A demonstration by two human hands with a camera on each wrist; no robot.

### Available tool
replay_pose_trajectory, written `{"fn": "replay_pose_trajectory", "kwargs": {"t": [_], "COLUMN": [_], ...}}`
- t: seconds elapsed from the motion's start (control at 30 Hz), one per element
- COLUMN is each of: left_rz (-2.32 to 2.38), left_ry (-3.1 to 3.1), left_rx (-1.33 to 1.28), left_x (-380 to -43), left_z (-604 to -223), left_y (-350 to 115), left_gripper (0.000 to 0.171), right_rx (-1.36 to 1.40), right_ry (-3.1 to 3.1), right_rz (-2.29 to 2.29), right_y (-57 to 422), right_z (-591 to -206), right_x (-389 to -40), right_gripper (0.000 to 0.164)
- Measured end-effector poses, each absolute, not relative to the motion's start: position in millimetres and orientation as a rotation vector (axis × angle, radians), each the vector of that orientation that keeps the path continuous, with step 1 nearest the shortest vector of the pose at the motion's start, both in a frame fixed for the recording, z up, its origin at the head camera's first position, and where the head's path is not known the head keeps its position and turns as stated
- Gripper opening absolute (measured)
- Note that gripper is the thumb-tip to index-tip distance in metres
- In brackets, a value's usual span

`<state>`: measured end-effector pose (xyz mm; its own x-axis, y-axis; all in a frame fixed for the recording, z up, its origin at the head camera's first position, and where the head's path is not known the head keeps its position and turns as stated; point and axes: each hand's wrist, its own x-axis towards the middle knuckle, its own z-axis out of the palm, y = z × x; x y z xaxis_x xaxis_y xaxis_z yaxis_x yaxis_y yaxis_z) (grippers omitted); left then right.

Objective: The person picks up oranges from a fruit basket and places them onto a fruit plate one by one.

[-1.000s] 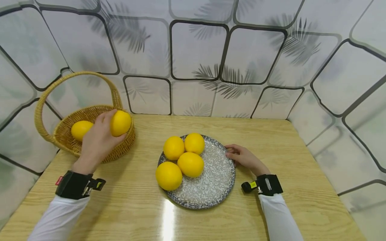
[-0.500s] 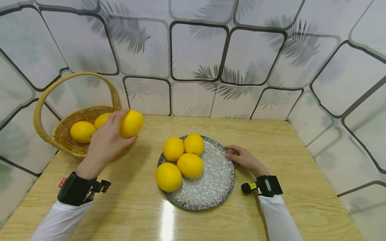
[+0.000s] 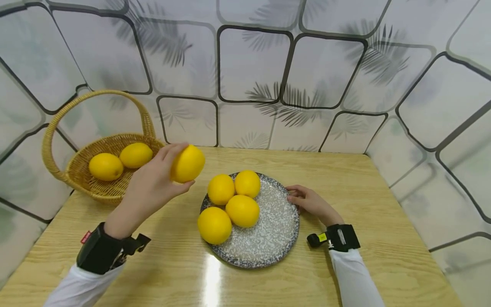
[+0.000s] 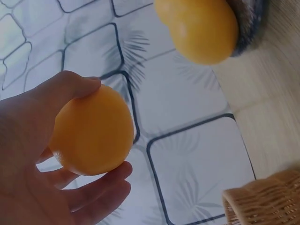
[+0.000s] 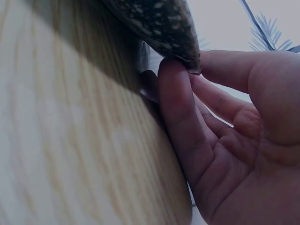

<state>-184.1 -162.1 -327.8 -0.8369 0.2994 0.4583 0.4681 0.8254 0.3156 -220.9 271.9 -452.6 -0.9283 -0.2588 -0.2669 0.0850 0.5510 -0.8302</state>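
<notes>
My left hand (image 3: 153, 181) grips a yellow lemon (image 3: 188, 164) between thumb and fingers, held up between the basket and the plate. In the left wrist view the thumb lies along one side of this lemon (image 4: 96, 133) and the fingers along the other. On the speckled grey plate (image 3: 268, 230) several lemons (image 3: 243, 211) sit together at its left side. My right hand (image 3: 312, 202) pinches the plate's right rim; the right wrist view shows one finger under the dark rim (image 5: 164, 35) and another digit at its upper edge.
A wicker basket (image 3: 111, 198) with a tall handle stands at the left, two lemons (image 3: 136, 155) inside it. Beneath everything is a light wooden table (image 3: 330, 166). A patterned wall covering (image 3: 253, 64) closes off the back and sides.
My left hand has carried its lemon rightward from above the basket's right rim, uncovering the second lemon in the basket. The right hand and the plate have stayed put.
</notes>
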Motion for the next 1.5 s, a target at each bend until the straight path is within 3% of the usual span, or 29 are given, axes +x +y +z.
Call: {"fn": "replay_pose_trajectory", "kwargs": {"t": [1.5], "left_rz": [-0.449], "left_ry": [-2.627], "left_rx": [-1.041], "left_x": [-135], "left_z": [-331], "left_y": [-83], "left_gripper": [0.092], "right_rx": [-0.128], "right_ry": [2.438], "right_rz": [-1.320], "right_y": [270], "right_z": [-453], "right_x": [-221], "right_gripper": [0.052]}}
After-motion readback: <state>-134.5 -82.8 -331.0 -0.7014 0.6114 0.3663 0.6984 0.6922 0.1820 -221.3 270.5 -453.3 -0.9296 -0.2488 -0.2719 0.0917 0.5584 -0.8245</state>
